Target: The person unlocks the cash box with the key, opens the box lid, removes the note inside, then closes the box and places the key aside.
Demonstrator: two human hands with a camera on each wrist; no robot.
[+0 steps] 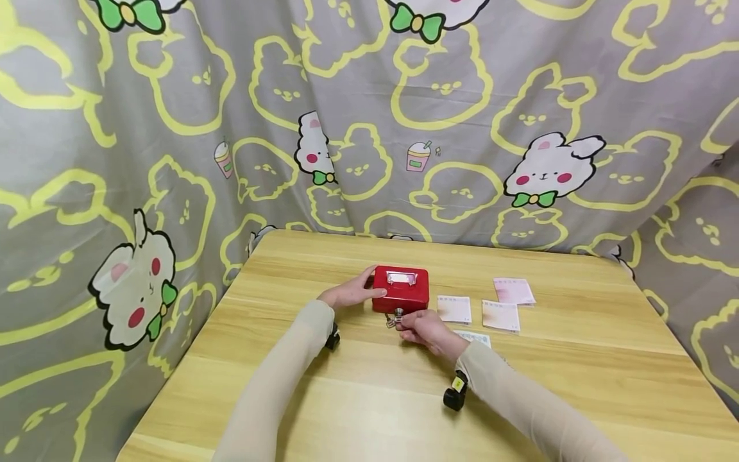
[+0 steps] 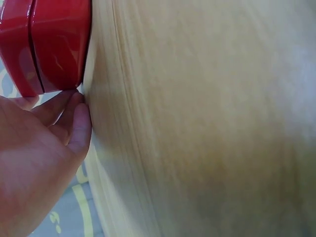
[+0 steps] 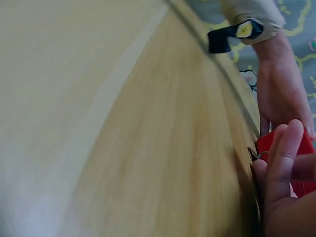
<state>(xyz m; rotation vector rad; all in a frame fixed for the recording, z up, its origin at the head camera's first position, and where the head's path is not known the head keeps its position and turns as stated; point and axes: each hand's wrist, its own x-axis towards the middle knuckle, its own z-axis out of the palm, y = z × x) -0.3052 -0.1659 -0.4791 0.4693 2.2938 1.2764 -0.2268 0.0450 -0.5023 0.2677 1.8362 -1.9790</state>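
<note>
A small red cash box [image 1: 407,296] with a metal handle [image 1: 401,278] in its lid stands on the wooden table. My left hand [image 1: 353,292] holds its left side, the thumb over the lid's front corner and the fingers along the side. In the left wrist view, bent fingertips touch the red box [image 2: 59,44] low down near the table. At the box's front, my right hand [image 1: 428,330] pinches a key at the lock [image 1: 398,312]. A small ring with keys [image 1: 390,322] hangs beside the fingertips. The key's gripped part is hidden by the fingers.
Right of the box lie several banknotes: two pale ones [image 1: 454,309] [image 1: 501,316], a pink one [image 1: 514,290] farther back, and a bluish one [image 1: 475,337] partly under the right wrist. A patterned curtain [image 1: 369,96] surrounds the table's [image 1: 577,359] back and sides.
</note>
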